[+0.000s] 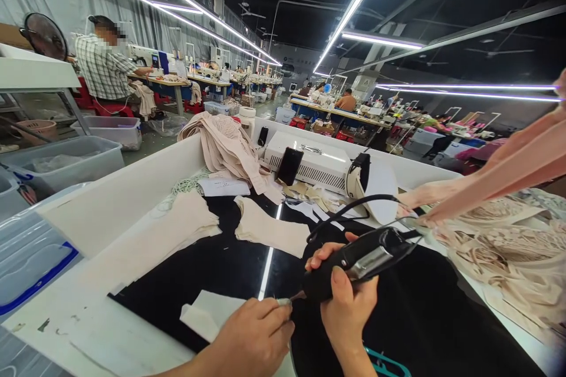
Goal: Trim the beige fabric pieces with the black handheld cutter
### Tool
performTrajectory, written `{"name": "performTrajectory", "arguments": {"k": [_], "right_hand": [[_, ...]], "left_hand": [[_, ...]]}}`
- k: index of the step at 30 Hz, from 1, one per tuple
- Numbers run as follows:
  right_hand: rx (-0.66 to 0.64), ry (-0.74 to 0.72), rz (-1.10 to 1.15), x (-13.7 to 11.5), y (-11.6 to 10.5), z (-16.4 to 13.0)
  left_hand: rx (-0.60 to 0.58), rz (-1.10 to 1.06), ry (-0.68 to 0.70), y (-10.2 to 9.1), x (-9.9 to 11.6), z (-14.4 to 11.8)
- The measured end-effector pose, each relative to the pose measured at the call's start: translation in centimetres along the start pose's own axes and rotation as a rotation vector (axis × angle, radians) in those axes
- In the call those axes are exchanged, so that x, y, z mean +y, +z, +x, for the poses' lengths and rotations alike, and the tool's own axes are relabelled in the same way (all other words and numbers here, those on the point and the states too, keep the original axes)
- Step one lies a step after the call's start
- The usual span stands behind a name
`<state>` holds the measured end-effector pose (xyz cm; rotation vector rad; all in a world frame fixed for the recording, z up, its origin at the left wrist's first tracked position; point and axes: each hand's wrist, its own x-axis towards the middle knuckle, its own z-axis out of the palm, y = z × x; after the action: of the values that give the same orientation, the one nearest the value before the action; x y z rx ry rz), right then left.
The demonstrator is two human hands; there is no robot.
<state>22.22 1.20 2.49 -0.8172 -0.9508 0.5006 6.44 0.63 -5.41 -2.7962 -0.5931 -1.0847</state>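
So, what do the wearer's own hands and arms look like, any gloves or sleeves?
The bare left hand and bare right hand wear no gloves. The visible left forearm and right wrist show no sleeve, watch or bracelet.

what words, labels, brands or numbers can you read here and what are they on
None can be read with certainty.
White sheet behind the black cutting surface: faint print, too small to read.
Far wall lettering: too small and blurred to read.
Black tool in the right hand: small pale mark, cannot tell whether it is text.
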Motion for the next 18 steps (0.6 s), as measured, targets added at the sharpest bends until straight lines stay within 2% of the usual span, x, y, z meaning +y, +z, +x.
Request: {"name": "performTrajectory", "arguments": {"k": [18], "right_hand": [[0.035, 0.002, -0.011, -0.60, 0.23, 0.37]], "left_hand": [[-0.042, 0.033, -0.010, 0.35, -0.07, -0.31]]}}
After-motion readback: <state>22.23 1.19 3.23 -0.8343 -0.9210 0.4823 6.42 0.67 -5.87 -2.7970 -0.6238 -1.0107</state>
